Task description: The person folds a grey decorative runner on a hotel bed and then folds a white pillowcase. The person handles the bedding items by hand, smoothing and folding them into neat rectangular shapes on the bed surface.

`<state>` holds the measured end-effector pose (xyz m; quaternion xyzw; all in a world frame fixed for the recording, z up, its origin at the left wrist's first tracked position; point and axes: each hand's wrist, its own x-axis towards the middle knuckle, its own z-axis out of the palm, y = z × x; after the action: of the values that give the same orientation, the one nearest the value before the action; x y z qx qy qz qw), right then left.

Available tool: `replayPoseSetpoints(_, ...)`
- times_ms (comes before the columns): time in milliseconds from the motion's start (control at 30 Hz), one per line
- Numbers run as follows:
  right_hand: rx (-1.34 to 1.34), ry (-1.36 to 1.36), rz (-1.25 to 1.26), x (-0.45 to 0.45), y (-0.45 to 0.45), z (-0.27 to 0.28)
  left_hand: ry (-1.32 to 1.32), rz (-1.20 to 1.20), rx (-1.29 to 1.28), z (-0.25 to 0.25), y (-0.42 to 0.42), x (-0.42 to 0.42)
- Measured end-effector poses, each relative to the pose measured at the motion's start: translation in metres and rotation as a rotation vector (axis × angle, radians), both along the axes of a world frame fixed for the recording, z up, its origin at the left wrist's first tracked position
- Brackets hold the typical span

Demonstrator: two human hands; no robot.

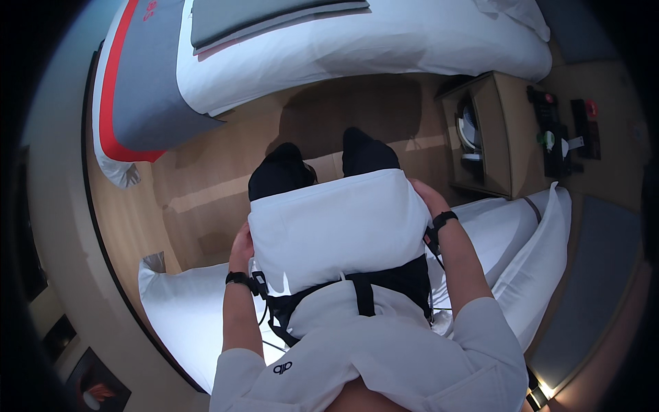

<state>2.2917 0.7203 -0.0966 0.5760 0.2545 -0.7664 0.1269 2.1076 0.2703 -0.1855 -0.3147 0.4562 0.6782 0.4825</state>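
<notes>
Across my lap rests a rectangular white fabric bundle (337, 226), either a pillow or folded linen; which one I cannot tell. My left hand (243, 244) grips its left end, the fingers mostly hidden behind the fabric. At the opposite end my right hand (428, 198) holds the right edge, its fingertips also partly out of sight. Under and behind me spreads a white-covered bed (190, 298), on which I appear to sit. Both wrists wear black straps with small devices and cables.
Ahead stands another bed (309, 46) with a grey-and-red runner (149, 103) and a folded grey textile (267, 20). Between the beds are wood flooring (216, 175) and, at right, an open-fronted nightstand (502, 139) with items inside. Dark boxes (556, 149) sit beyond it.
</notes>
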Motion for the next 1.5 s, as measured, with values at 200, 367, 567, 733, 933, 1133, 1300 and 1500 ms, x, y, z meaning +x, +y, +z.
replayPoseSetpoints(200, -0.067, -0.06, -0.069, 0.003, 0.003, -0.012, 0.118, 0.026, 0.048, 0.003, -0.003, -0.006)
replayPoseSetpoints(367, -0.028, 0.031, -0.059, 0.009, 0.008, -0.023, 0.188, -0.061, 0.039, 0.005, 0.007, -0.012)
replayPoseSetpoints(567, 0.112, 0.252, -0.162, 0.034, 0.027, -0.056, 0.304, 0.163, -0.12, 0.01, 0.006, -0.018)
replayPoseSetpoints(733, 0.055, 0.125, 0.05, 0.025, 0.023, -0.036, 0.329, 0.083, -0.133, 0.006, -0.003, -0.02)
replayPoseSetpoints(933, 0.141, -0.246, 0.22, 0.005, -0.004, 0.036, 0.281, -0.127, -0.16, 0.006, 0.001, -0.022)
replayPoseSetpoints(1133, 0.037, -0.132, 0.032, 0.02, 0.001, 0.024, 0.123, -0.272, -0.343, 0.014, 0.007, -0.025)
replayPoseSetpoints(1300, 0.115, -0.096, 0.322, 0.038, 0.025, -0.003, 0.212, -0.176, -0.334, 0.044, -0.001, -0.041)
replayPoseSetpoints(1500, 0.264, 0.343, 0.25, 0.033, 0.055, 0.027, 0.587, 0.037, -0.347, 0.132, 0.014, -0.056)
